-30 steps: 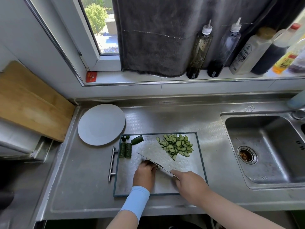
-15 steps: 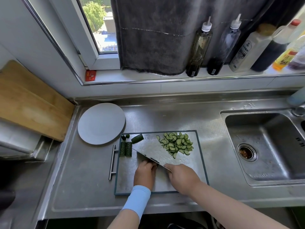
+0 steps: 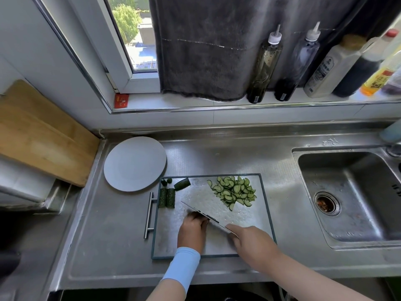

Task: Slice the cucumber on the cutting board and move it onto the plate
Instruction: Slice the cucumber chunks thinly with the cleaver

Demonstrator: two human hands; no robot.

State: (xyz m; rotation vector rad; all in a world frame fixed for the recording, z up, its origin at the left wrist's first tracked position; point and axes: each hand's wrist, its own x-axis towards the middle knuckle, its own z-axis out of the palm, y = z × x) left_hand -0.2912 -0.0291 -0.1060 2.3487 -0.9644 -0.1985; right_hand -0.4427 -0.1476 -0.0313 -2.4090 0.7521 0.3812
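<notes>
Cucumber slices [image 3: 233, 191] on board [image 3: 249, 216], right hand [image 3: 253, 244] gripping knife [image 3: 201, 211], left hand [image 3: 192, 230] curled

2 hands in shot, both coming up from the bottom edge. Left hand [image 3: 192, 230] is palm down with the fingers curled under, knuckles right up against the flat of the knife [image 3: 200, 212]. Can't tell if there's anything under the fingertips. That forearm has a light blue sleeve [image 3: 183, 267] down to the wrist. Right hand [image 3: 253, 243] angles in from the right on a bare arm, wrapped round the knife handle, with 1 finger stretched forward toward the blade.
</notes>
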